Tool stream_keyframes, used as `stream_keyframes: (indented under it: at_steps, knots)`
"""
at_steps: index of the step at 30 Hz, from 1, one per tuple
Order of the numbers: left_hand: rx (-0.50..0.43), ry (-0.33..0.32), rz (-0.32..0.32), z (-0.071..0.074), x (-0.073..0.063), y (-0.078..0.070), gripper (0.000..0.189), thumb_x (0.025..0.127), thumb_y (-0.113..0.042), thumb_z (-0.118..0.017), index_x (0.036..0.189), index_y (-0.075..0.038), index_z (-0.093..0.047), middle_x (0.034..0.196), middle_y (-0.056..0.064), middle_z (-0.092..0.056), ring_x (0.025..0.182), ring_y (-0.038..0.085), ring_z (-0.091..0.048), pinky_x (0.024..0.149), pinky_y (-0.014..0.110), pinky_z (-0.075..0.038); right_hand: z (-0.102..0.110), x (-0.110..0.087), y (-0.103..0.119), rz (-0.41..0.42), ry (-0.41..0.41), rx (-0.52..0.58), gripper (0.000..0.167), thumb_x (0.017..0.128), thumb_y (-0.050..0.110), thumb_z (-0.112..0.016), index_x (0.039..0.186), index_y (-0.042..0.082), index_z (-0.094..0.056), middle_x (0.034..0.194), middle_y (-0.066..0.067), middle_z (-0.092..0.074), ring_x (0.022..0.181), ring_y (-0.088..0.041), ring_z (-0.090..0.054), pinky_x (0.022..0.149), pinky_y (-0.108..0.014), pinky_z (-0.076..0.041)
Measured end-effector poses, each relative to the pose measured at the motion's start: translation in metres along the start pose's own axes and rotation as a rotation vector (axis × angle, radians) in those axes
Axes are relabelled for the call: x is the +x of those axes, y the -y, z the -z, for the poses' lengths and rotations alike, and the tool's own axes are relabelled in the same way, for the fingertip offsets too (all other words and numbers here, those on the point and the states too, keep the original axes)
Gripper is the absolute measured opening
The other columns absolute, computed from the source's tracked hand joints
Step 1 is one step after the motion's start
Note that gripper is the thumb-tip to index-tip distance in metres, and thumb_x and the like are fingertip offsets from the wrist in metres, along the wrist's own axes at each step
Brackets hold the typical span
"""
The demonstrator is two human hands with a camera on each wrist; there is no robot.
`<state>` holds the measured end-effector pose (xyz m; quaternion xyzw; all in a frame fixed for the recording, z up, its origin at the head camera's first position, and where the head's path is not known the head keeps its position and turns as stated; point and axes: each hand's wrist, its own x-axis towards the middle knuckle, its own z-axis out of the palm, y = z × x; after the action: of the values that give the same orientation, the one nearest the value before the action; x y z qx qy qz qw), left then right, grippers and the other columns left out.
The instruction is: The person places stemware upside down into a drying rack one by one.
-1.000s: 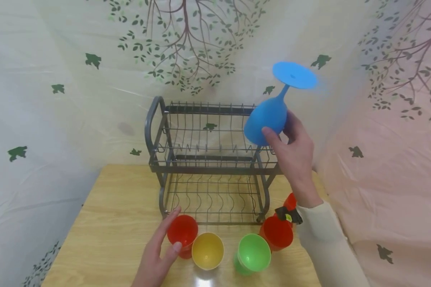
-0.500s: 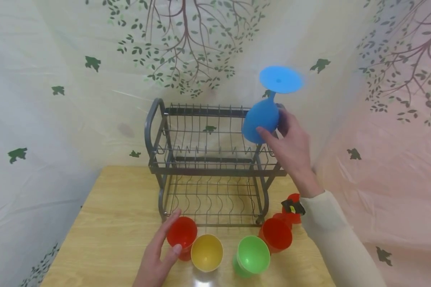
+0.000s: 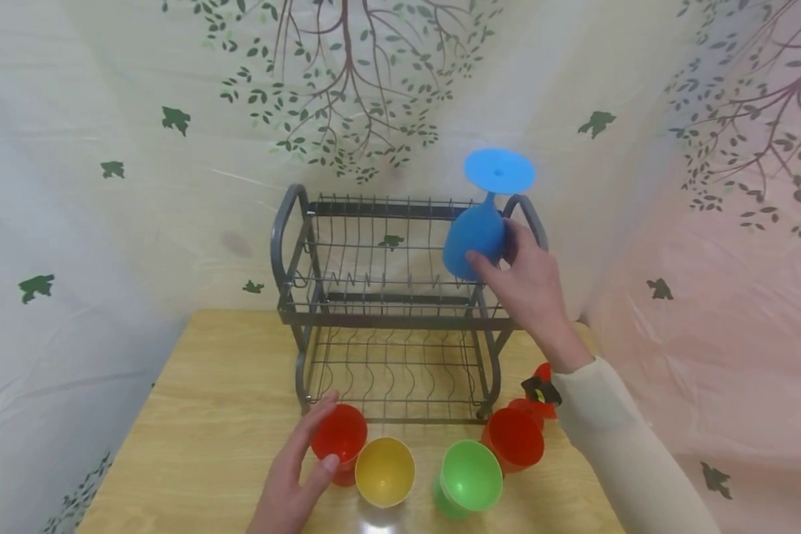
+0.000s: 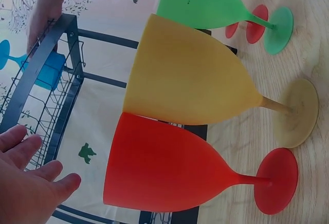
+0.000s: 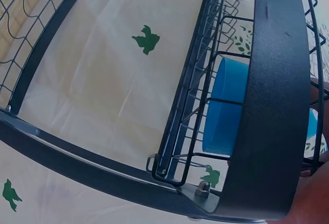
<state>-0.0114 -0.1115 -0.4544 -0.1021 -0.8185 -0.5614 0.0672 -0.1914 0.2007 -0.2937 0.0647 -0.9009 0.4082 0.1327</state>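
Upside down and slightly tilted, a blue goblet is held by its bowl in my right hand, over the right end of the upper tier of a black dish rack. In the right wrist view the goblet's bowl shows behind the rack's wires, and the rack's side frame hides most of the hand. My left hand has its fingers spread beside an upright red goblet. In the left wrist view the fingers of that hand hold nothing.
A yellow goblet stands right of the left red one, then a green goblet. Behind the green one is another red goblet, with more red pieces near the right wrist. A patterned sheet hangs behind the wooden table.
My right hand has moved the blue goblet left and down, lower over the rack's upper tier, and it has become more upright in its inverted pose. The left hand has stayed put.
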Motion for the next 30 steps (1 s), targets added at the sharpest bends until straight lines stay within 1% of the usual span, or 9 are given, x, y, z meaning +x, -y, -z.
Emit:
stream_keyframes:
  at_steps: [4, 7, 10, 13, 15, 19, 22, 26, 30]
  knots:
    - [-0.012, -0.009, -0.043, -0.0001, 0.0004, 0.0025, 0.058, 0.099, -0.011, -0.062, 0.152, -0.031, -0.049, 0.161, -0.002, -0.045, 0.147, 0.004, -0.038, 0.112, 0.029, -0.035, 0.0003, -0.0014, -0.0023, -0.015, 0.017, -0.018, 0.081, 0.097, 0.044, -0.067, 0.157, 0.001, -0.034, 0.154, -0.023, -0.049, 0.138, -0.042, -0.051, 0.109, -0.059, -0.046]
    - [-0.016, -0.013, -0.025, -0.0008, 0.0001, 0.0029, 0.057, 0.099, -0.011, -0.062, 0.151, -0.031, -0.049, 0.160, -0.006, -0.046, 0.146, 0.004, -0.039, 0.112, 0.030, -0.037, 0.0012, -0.0018, -0.0034, -0.028, 0.028, -0.022, 0.081, 0.098, 0.046, -0.064, 0.158, 0.001, -0.033, 0.154, -0.023, -0.049, 0.138, -0.042, -0.051, 0.108, -0.060, -0.046]
    - [-0.014, -0.008, 0.019, -0.0018, 0.0005, 0.0026, 0.055, 0.100, -0.015, -0.062, 0.151, -0.032, -0.049, 0.160, -0.009, -0.045, 0.146, 0.002, -0.038, 0.112, 0.038, -0.040, 0.0018, -0.0017, -0.0037, -0.045, 0.043, -0.015, 0.083, 0.099, 0.048, -0.063, 0.159, 0.001, -0.029, 0.156, -0.023, -0.046, 0.139, -0.043, -0.050, 0.108, -0.060, -0.046]
    - [-0.015, -0.002, 0.036, -0.0020, 0.0012, 0.0028, 0.054, 0.100, -0.016, -0.062, 0.151, -0.030, -0.049, 0.161, -0.006, -0.045, 0.146, 0.001, -0.038, 0.113, 0.041, -0.040, 0.0018, -0.0011, -0.0040, -0.053, 0.066, -0.008, 0.085, 0.100, 0.048, -0.061, 0.161, 0.001, -0.025, 0.159, -0.023, -0.041, 0.141, -0.044, -0.046, 0.109, -0.061, -0.044]
    - [-0.024, 0.001, 0.017, -0.0015, 0.0014, 0.0037, 0.055, 0.100, -0.014, -0.062, 0.152, -0.028, -0.049, 0.161, -0.001, -0.045, 0.146, 0.001, -0.038, 0.113, 0.037, -0.038, 0.0017, -0.0012, -0.0037, -0.062, 0.082, -0.001, 0.085, 0.100, 0.047, -0.061, 0.162, 0.002, -0.023, 0.161, -0.023, -0.038, 0.143, -0.044, -0.044, 0.110, -0.061, -0.043]
    - [-0.041, 0.002, -0.061, 0.0004, 0.0011, 0.0062, 0.057, 0.099, -0.009, -0.062, 0.152, -0.025, -0.049, 0.160, 0.007, -0.046, 0.146, 0.002, -0.038, 0.112, 0.023, -0.033, 0.0023, -0.0015, -0.0037, -0.079, 0.104, 0.011, 0.085, 0.101, 0.045, -0.060, 0.163, 0.003, -0.020, 0.164, -0.022, -0.035, 0.146, -0.044, -0.040, 0.112, -0.062, -0.041]
    - [-0.052, 0.006, -0.091, 0.0010, 0.0009, 0.0076, 0.058, 0.098, -0.007, -0.061, 0.152, -0.024, -0.049, 0.160, 0.010, -0.046, 0.146, 0.001, -0.038, 0.112, 0.020, -0.033, 0.0026, -0.0021, -0.0039, -0.085, 0.113, 0.023, 0.085, 0.101, 0.044, -0.059, 0.163, 0.003, -0.019, 0.165, -0.022, -0.033, 0.147, -0.044, -0.038, 0.112, -0.063, -0.039]
    - [-0.058, 0.011, -0.066, 0.0002, 0.0014, 0.0083, 0.056, 0.099, -0.009, -0.061, 0.152, -0.022, -0.049, 0.160, 0.009, -0.046, 0.145, 0.000, -0.038, 0.112, 0.021, -0.033, 0.0033, -0.0022, -0.0038, -0.083, 0.125, 0.021, 0.086, 0.102, 0.045, -0.058, 0.164, 0.003, -0.017, 0.165, -0.022, -0.031, 0.148, -0.044, -0.036, 0.113, -0.063, -0.038]
    - [-0.060, 0.007, -0.035, -0.0010, 0.0024, 0.0080, 0.056, 0.099, -0.010, -0.061, 0.152, -0.025, -0.050, 0.160, 0.008, -0.046, 0.146, 0.000, -0.037, 0.112, 0.021, -0.032, 0.0039, -0.0020, -0.0041, -0.079, 0.133, 0.016, 0.086, 0.102, 0.047, -0.057, 0.164, 0.003, -0.016, 0.165, -0.022, -0.031, 0.148, -0.045, -0.036, 0.113, -0.063, -0.038]
